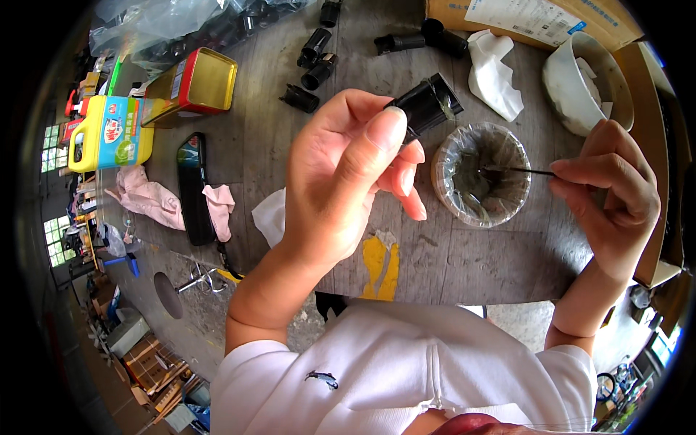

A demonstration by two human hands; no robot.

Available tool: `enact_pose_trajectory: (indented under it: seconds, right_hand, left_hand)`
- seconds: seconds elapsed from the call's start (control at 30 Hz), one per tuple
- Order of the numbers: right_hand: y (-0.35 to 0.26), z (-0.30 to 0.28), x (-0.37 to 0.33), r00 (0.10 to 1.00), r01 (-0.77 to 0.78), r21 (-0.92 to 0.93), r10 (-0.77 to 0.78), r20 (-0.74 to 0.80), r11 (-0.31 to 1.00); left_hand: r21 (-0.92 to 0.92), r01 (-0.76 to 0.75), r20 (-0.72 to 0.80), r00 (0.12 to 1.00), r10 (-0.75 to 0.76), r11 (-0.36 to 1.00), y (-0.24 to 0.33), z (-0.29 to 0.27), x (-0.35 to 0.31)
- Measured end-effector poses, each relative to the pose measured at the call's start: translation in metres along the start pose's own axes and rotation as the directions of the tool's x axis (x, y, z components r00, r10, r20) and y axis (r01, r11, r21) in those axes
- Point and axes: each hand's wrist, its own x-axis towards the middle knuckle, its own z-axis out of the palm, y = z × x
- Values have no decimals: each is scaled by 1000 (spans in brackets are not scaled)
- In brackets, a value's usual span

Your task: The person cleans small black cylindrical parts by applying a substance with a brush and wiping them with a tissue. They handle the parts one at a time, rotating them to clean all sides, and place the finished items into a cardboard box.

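Closest to me, past the white shirt [377,355], here's the left hand [337,170] lifted over the table [464,264], thumb and forefinger pinched firmly on a black cylinder [428,105], the other fingers loosely curled below it. That's the piece in work, up in the air, tilted, its far end aimed up and right, with something clear and shiny clinging near the rim. Over on the right, the right hand [612,192] has a thin dark stick [533,171] in a fine fingertip grip, and its tip is down inside the cup [439,181], which is lined with clear plastic; whatever sits at the bottom looks wet and glassy.

So where does it stand? Looks to me like mid-coating: the stick is at the supply, not on the cylinder, and that glossy trace suggests this one is begun. Whether it needs more, I can't tell.

Further out, a crumpled white tissue [496,76] and a white bowl [554,83]. At the back, six loose black pieces [319,71] lie scattered, some on their sides; finished or waiting, I can't say from here. Beyond them to the left, a clear plastic bag [181,36] shows plenty more dark pieces, so I'd judge a good deal is left. A cardboard box [464,13] stands along the far edge.
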Motion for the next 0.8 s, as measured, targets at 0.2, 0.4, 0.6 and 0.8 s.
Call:
enact_pose_trajectory:
  seconds: [0.2, 0.4, 0.6, 0.8]
  right_hand:
    - [5, 10, -4, 998, -59, -140, 63, 25, 988]
    - [-1, 6, 2, 987, -133, -127, 143, 76, 983]
    - [7, -3, 16, 977, -178, -186, 152, -149, 966]
    - [-7, 15, 60, 983, 6, -490, 84, 162, 872]
  left_hand:
    - [-11, -17, 9, 1000, 17, 1000, -2, -4, -1]
    - [-31, -43, 6, 999, 44, 999, 1, -6, -2]
    - [-7, -99, -28, 995, 99, 995, 2, -11, 5]
    - [-127, -105, -63, 993, 98, 986, 2, -17, 3]
